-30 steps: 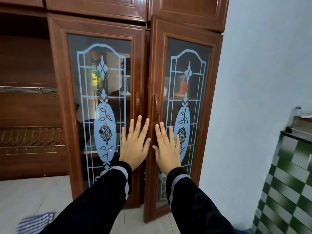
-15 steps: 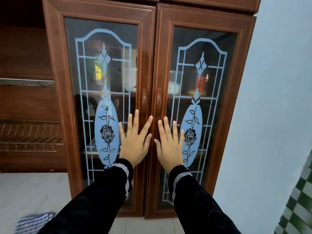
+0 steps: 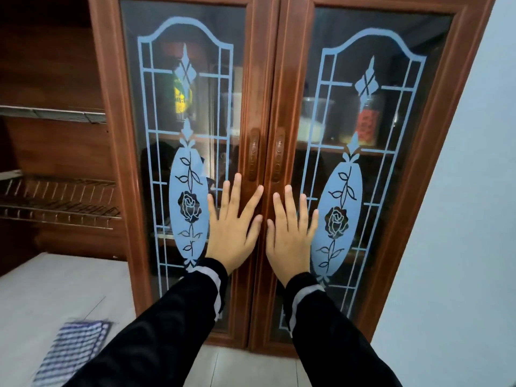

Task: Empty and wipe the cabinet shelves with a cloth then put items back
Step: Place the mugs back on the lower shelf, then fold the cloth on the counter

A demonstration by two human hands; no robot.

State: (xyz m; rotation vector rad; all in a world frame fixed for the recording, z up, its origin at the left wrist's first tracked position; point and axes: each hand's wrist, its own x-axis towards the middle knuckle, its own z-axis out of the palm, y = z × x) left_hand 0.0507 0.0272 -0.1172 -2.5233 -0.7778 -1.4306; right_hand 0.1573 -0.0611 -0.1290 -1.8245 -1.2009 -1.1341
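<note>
A brown wooden cabinet has two glass doors, both closed, with etched blue rose patterns. My left hand (image 3: 233, 229) lies flat with straight spread fingers on the left door (image 3: 127, 152), just below its handle (image 3: 253, 153). My right hand (image 3: 290, 233) lies flat the same way on the right door (image 3: 435, 152), below the right handle (image 3: 278, 155). Behind the glass, the upper shelf carries a yellow-labelled bottle (image 3: 183, 97), a clear tub (image 3: 315, 120) and a red-labelled jar (image 3: 368, 125). A blue-and-white checked cloth (image 3: 74, 350) lies on the white counter (image 3: 42, 291) at lower left.
Left of the cabinet is an open wooden bay with a wire shelf (image 3: 53, 114) and a wire dish rack (image 3: 58, 202). A pale wall (image 3: 460, 219) stands close on the right. Tiled floor (image 3: 245, 367) shows below the doors.
The right door, ajar a second ago, now sits flush with the left one. Both hands stayed flat on the doors and the view has come closer.
</note>
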